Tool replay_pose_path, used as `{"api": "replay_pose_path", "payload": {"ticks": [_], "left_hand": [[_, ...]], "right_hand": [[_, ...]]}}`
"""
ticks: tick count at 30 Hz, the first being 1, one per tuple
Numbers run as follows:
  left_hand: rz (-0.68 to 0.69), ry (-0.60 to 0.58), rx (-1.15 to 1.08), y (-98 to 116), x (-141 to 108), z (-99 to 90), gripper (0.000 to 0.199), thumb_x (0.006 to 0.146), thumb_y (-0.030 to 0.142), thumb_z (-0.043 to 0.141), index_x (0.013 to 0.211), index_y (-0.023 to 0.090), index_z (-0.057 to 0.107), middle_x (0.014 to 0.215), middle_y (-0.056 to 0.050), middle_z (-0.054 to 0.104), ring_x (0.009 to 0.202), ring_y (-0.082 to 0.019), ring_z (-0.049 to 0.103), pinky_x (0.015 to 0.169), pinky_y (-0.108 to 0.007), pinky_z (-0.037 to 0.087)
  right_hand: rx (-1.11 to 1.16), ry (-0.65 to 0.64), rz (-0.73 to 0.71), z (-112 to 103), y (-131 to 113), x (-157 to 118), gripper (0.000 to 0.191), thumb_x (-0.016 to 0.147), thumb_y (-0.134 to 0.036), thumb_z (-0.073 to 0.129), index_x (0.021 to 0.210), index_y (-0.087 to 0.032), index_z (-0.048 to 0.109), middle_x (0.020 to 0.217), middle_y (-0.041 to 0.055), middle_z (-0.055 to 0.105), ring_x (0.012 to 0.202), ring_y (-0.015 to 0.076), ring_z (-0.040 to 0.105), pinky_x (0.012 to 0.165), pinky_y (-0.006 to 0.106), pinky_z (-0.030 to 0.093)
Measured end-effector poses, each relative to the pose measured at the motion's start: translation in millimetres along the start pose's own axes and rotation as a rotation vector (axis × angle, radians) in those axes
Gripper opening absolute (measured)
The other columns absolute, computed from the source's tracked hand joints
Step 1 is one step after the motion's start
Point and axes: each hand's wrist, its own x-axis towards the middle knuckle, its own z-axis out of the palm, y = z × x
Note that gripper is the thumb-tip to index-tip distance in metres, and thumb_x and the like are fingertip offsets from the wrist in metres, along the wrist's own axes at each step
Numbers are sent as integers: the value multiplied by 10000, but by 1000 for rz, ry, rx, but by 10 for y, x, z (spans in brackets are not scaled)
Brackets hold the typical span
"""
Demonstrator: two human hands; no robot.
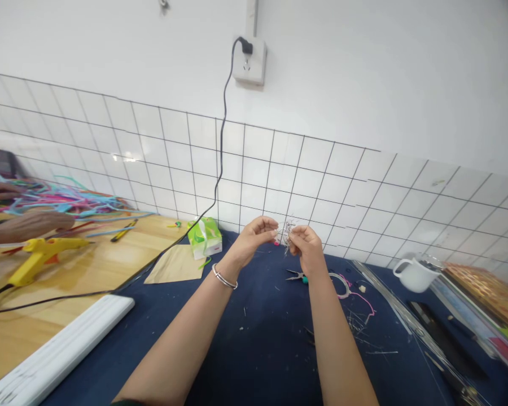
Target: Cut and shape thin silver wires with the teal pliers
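Observation:
My right hand [307, 245] pinches a small tangle of silvery wire [287, 237] in front of the tiled wall. Close to its left side, my left hand [256, 239] has its fingers curled and its thumb stretched toward the wire. What lies between those left fingertips is too small to make out. A tiny pink piece [276, 243] shows just below them. Pliers with teal on the handle [298, 276] lie on the dark blue cloth, partly hidden by my right wrist. Beside that forearm is a coil of pale and pink wire [342, 286].
Wire scraps [355, 324] lie right. A white mug [417, 274] stands near stacked books [486, 293]. Left are a tissue box [205, 239], power strip [63, 349], yellow glue gun [34, 256] and black cord [220, 158]. Another person's hand [46, 223] is by colourful strands [84, 197].

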Motion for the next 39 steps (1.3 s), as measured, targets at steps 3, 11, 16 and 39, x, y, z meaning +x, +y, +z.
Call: {"api": "replay_pose_path", "payload": {"ticks": [3, 11, 16, 39], "left_hand": [[-4, 4, -5, 22, -13, -4, 239, 746, 241, 617, 966, 175, 553, 948, -39, 556, 887, -146, 536, 725, -256, 461], [36, -129, 24, -6, -29, 39, 280, 702, 190, 663, 962, 165, 561, 966, -57, 564, 917, -167, 536, 786, -292, 441], [120, -195, 102, -38, -31, 80, 235, 682, 192, 684, 889, 152, 580, 1092, -82, 516, 918, -172, 532, 745, -277, 449], [66, 37, -8, -87, 11, 32, 148, 696, 213, 660, 740, 131, 546, 1034, -67, 566, 677, -90, 553, 568, -215, 456]], "right_hand": [[80, -3, 19, -22, 11, 6, 188, 705, -281, 622, 850, -226, 517, 669, -37, 597, 429, 61, 447, 400, 186, 331], [251, -52, 96, -54, 11, 1, 201, 692, -250, 640, 832, -228, 498, 663, -45, 552, 435, 43, 428, 373, 141, 315], [304, -71, 115, -48, 19, 7, 194, 701, -230, 639, 819, -226, 486, 653, -48, 535, 456, 43, 439, 362, 115, 300], [-2, -55, 3, -19, -71, -16, 251, 749, -288, 604, 969, -212, 510, 727, -18, 602, 483, 73, 491, 423, 183, 350]]}}
